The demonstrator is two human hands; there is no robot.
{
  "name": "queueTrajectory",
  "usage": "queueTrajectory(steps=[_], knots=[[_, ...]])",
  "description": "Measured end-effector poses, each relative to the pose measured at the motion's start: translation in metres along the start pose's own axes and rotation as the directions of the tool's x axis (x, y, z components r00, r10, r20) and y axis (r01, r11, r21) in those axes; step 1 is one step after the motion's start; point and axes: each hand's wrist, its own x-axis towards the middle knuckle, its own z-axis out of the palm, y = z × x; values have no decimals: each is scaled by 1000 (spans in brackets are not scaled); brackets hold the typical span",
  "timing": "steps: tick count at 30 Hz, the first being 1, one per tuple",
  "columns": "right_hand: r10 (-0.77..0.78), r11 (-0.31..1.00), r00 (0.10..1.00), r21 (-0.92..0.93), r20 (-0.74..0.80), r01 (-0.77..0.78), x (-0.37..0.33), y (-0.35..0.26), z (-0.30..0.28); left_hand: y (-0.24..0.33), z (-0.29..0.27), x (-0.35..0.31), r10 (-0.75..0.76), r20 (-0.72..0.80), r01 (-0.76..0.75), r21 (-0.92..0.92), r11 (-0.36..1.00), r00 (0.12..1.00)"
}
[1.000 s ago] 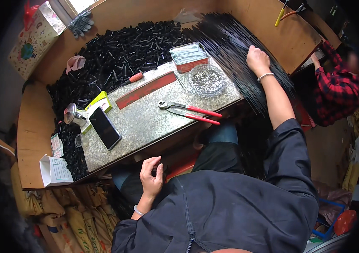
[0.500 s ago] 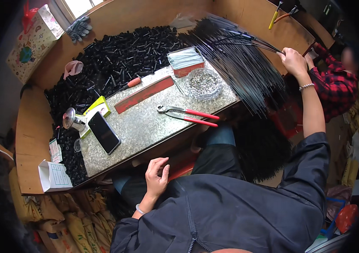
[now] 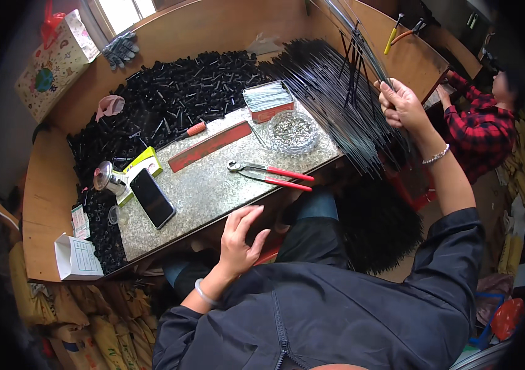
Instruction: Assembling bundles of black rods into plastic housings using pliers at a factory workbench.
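Note:
My right hand (image 3: pixel 403 106) is closed around a bunch of long thin black rods (image 3: pixel 356 38), raised above the far right of the bench. Beneath it lies a thick spread of similar rods (image 3: pixel 330 111). My left hand (image 3: pixel 239 242) hangs in front of the bench's near edge with fingers apart and nothing in it. Closest to that hand on the stone slab (image 3: pixel 204 179) is a pair of red-handled pincers (image 3: pixel 268 174). A clear dish of small metal pieces (image 3: pixel 293 131) and a red tin of thin pale sticks (image 3: pixel 268 102) stand beside the rods.
A heap of short black parts (image 3: pixel 176 92) covers the bench's back. A phone (image 3: pixel 151 197), a red bar (image 3: pixel 210 147), a metal lidded pot (image 3: pixel 107 177) and a white box (image 3: pixel 79 258) lie leftward. A person in a checked shirt (image 3: pixel 478 126) is at the right; sacks (image 3: pixel 96 333) line the lower left.
My right hand has lifted the bunch of rods and moved left, turning the rods more upright. My left hand has risen slightly toward the bench edge, its fingers spreading.

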Motion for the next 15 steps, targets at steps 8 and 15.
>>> queueTrajectory(steps=[8,15], knots=[[-161,979,940,167,300,114,-68,-5,106,35,-31,152,201,-188,-162,205,965,962],[1,994,736,76,677,-72,-100,-10,147,10,-71,174,-57,-454,-139,-388,911,889]])
